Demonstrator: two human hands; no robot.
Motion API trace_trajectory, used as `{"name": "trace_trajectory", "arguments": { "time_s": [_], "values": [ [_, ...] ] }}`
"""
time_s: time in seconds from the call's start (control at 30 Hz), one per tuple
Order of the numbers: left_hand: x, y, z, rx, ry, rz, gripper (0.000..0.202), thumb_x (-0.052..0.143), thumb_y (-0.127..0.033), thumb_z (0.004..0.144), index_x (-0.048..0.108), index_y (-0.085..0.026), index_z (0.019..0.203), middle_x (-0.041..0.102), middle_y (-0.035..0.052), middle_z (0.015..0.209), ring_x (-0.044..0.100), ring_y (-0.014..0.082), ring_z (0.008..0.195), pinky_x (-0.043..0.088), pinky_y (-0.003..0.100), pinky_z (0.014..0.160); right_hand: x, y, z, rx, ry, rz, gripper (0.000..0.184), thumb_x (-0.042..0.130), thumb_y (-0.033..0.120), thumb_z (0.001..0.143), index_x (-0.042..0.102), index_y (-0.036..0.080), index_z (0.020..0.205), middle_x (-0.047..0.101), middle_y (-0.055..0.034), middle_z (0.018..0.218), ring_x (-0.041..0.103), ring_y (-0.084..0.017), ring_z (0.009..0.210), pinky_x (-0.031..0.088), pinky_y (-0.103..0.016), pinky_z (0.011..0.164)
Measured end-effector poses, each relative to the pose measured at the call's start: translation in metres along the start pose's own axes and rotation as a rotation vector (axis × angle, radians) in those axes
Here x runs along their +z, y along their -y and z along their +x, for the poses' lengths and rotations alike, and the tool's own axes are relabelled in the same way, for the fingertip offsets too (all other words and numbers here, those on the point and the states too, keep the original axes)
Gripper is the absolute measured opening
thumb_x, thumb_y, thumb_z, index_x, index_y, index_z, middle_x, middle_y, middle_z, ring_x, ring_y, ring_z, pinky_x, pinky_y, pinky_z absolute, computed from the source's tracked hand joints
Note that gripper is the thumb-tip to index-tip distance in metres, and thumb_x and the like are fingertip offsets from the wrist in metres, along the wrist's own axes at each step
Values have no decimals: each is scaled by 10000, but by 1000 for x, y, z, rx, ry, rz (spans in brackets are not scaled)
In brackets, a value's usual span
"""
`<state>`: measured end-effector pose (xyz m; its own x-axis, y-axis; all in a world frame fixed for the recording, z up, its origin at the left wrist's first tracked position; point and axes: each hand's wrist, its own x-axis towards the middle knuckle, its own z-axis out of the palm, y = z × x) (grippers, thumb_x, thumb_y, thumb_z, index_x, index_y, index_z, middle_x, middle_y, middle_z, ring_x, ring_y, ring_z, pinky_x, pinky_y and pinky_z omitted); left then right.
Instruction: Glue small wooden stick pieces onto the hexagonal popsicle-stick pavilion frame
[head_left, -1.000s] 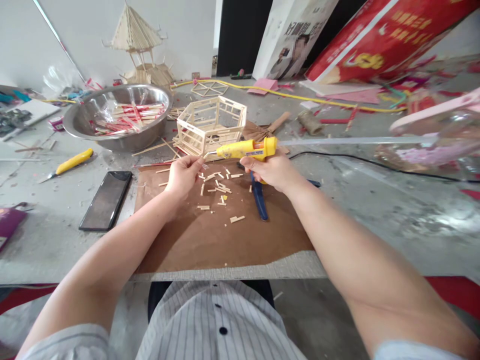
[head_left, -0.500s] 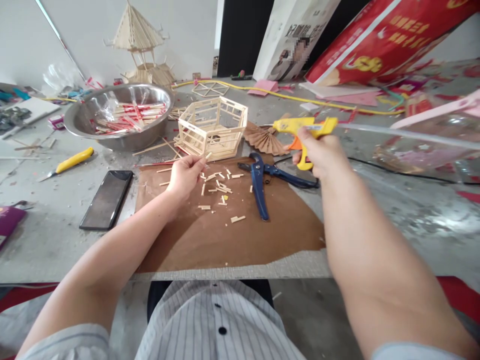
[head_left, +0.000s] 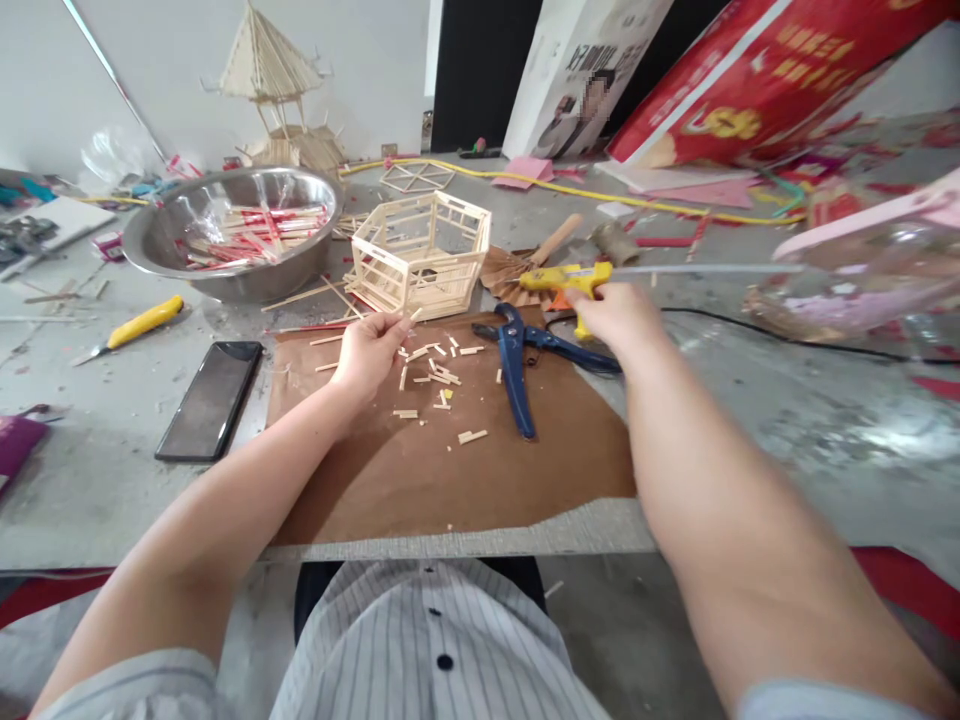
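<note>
Between the thumb and fingers of my left hand (head_left: 373, 352) is a short wooden stick (head_left: 415, 314), pinched just in front of a hexagonal stick frame (head_left: 420, 255). My right hand (head_left: 619, 318) is wrapped round a yellow glue gun (head_left: 566, 279) with an orange trigger; its nozzle points left and a long glue stick (head_left: 705, 268) sticks out of its back. Below the gun lie blue-handled cutters (head_left: 516, 375) on a brown sheet (head_left: 465, 490). Several short cut sticks (head_left: 442, 375) are scattered on the sheet, right of my left hand.
A steel bowl (head_left: 142, 250) of sticks stands at the left, with a yellow craft knife (head_left: 146, 322) and a phone (head_left: 210, 400) nearer. Behind rises a stick pagoda (head_left: 270, 70). A folded brown paper fan (head_left: 510, 275) and a black cord (head_left: 750, 318) lie near the glue gun.
My right hand has brought the glue gun left and slightly lower, closer to the hexagonal frame. A wooden handle behind it has come into view. My left hand has stayed nearly still.
</note>
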<state>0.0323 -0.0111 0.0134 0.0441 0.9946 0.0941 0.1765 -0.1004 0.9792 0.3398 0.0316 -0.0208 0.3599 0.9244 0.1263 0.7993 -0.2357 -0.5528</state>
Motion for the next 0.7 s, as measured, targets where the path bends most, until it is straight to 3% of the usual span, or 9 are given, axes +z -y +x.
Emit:
{"name": "trace_trajectory", "arguments": {
  "time_s": [0.07,0.13,0.3,0.4,0.5,0.6,0.7],
  "values": [
    [0,0,0,-8,3,8,185,573,-246,762,555,-138,612,510,-43,501,367,18,353,263,168,368,-3,6,-4,105,-71,-231,357,520,520,714,583,168,717,608,-174,788,580,-309,854,417,-429,697],
    [0,0,-1,-7,10,13,191,571,-245,762,551,-140,604,509,-44,495,367,21,356,269,171,375,-7,11,-9,115,-104,-287,376,539,510,713,632,159,811,617,-193,863,570,-330,912,413,-446,731],
    [0,2,0,17,26,55,206,567,-254,760,545,-145,586,497,-46,475,374,31,360,277,176,387,-9,32,-26,-298,-221,-224,252,493,309,789,653,149,901,631,-167,952,557,-278,959,399,-378,794],
    [0,3,0,24,35,74,195,562,-255,759,551,-148,597,499,-44,477,380,34,363,280,176,389,-2,55,-44,-512,-118,-182,203,477,276,808,657,186,832,656,-97,887,578,-240,880,405,-341,766],
    [1,4,0,22,37,84,194,559,-263,757,550,-151,599,490,-45,471,384,39,367,279,177,391,10,76,-64,-695,88,-188,165,500,251,806,655,196,812,664,-65,886,589,-219,866,407,-312,747],
    [1,8,1,43,40,103,196,567,-299,751,571,-152,620,486,-45,465,392,45,381,293,180,409,21,89,-77,-768,179,-229,183,488,262,822,659,196,824,667,-61,881,592,-216,871,406,-302,731],
    [0,12,3,86,39,130,193,569,-318,744,587,-154,643,514,-39,492,407,48,396,312,183,432,29,95,-80,-741,159,-240,222,476,304,833,667,190,827,674,-65,879,598,-211,867,403,-299,733]
  ]
}}
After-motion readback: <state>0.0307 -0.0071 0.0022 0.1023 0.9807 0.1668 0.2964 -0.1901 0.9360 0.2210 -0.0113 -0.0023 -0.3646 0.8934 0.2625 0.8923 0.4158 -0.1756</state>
